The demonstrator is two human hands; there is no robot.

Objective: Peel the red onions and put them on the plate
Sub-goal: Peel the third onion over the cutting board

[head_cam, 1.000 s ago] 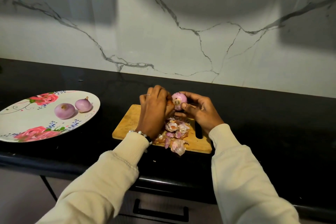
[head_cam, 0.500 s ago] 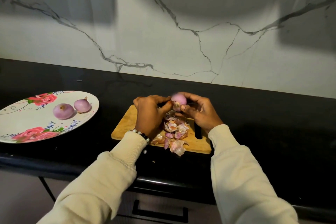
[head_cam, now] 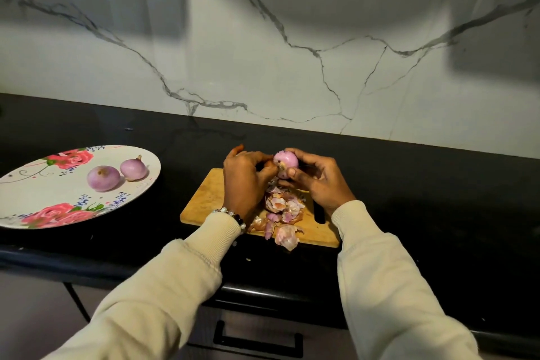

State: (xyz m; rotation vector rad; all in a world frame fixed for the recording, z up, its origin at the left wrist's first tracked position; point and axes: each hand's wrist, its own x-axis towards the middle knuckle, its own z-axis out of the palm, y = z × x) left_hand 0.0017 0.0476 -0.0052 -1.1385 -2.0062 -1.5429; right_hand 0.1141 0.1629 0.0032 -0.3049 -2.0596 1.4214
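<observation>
Head view: the right hand (head_cam: 318, 181) is gripping an onion (head_cam: 285, 160) above the far edge of the board (head_cam: 204, 202), fingers curled round it. The left hand (head_cam: 245, 175) is pinching at the onion's root end, thumb and fingertips closing on what appears to be a scrap of skin; the exact contact is too small to confirm. Two peeled onions (head_cam: 103, 178) are lying on the plate (head_cam: 35, 199), well to the left, one touching the other. Peelings (head_cam: 285, 207) are piling on the board beneath the hands, one hanging over its near edge. Risks noted: the bare bulb is likely slick and may be slipping from the grip onto the counter (head_cam: 438, 199); the overhanging peel may be dropping off the counter front; skin left near the root would be leaving the onion part-peeled.
</observation>
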